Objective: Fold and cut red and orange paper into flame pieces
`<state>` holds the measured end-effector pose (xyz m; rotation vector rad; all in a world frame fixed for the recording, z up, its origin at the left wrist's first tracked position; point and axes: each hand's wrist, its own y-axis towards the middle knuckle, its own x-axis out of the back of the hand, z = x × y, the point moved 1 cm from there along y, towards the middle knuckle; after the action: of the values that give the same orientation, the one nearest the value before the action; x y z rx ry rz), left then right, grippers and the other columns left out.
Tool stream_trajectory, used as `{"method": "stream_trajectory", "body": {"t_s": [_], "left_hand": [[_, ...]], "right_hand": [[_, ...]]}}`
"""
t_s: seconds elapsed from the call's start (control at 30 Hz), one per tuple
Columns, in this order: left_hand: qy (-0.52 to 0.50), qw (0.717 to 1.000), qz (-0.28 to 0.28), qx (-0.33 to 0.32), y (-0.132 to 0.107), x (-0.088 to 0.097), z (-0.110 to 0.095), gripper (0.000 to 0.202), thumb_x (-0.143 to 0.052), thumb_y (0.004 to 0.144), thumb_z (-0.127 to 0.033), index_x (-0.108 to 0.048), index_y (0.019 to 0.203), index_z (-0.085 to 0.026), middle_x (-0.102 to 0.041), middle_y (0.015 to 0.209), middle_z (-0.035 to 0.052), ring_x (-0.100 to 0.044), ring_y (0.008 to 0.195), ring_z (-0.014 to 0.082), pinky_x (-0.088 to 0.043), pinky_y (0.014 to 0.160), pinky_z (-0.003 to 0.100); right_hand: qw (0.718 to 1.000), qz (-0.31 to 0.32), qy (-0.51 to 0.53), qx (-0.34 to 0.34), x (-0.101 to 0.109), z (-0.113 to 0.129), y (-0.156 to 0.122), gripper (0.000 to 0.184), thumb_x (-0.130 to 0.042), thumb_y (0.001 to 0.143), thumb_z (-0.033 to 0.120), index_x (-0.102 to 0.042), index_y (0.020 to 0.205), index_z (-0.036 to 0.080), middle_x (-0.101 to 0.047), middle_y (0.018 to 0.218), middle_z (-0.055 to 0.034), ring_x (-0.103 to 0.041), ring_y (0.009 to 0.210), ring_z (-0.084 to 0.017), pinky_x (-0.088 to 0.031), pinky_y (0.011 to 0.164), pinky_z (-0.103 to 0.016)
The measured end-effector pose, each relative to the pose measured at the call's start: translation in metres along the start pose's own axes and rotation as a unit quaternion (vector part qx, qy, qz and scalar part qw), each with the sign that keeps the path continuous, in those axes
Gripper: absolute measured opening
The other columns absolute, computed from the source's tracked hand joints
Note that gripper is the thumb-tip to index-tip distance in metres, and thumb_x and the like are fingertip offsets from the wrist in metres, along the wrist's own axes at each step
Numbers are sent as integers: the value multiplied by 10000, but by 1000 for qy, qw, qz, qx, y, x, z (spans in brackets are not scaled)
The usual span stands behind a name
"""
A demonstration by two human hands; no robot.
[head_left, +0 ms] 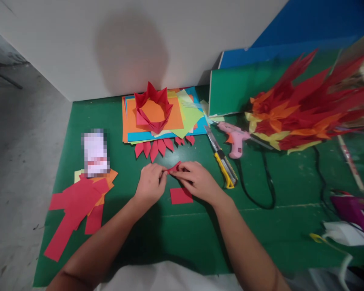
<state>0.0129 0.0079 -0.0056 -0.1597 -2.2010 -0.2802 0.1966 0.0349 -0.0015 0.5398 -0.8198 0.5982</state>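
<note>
Both my hands meet over the green table (200, 242) and pinch one small folded red paper piece (173, 168). My left hand (150, 184) grips its left end with curled fingers. My right hand (197, 180) grips the right end, fingers closed. A flat red paper rectangle (180, 195) lies just under my right hand. Several folded red petals (157, 147) lie in a row beyond my hands.
A red paper crown (153, 109) sits on a stack of coloured sheets (176, 117). Red strips (75, 206) lie at left beside a blurred card (95, 152). A yellow utility knife (223, 161), pink glue gun (235, 139) and large red-orange paper flower (306, 105) are at right.
</note>
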Motion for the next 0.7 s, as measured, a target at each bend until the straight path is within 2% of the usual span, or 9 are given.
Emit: {"method": "stream_trajectory", "body": {"t_s": [0.3,0.47,0.7], "left_hand": [[-1,1000,-10,-7,1,0,-1,179,-456,901,-190,-556,754,-168,-539,641,13,-500,630,167,-352,612,300],[-1,1000,-11,-15,1,1,-1,173,-460,895,-187,-571,764,-162,-535,638,12,-490,621,164,-352,612,300],[-22,1000,-7,8,2,0,2,132,-528,885,-258,-597,812,-172,-518,620,-13,-481,610,149,-349,614,282]], "right_hand": [[1000,-18,-5,-2,0,3,1,261,-461,916,165,-688,1039,205,-608,844,-70,-547,817,-190,-414,717,-342],[999,-44,-15,22,-3,0,0,206,-530,887,175,-685,1018,209,-638,1035,-91,-545,957,-225,-427,821,-401],[996,-72,53,24,-4,-1,3,136,-563,889,203,-688,943,213,-671,908,-61,-582,848,-189,-463,760,-365]]}}
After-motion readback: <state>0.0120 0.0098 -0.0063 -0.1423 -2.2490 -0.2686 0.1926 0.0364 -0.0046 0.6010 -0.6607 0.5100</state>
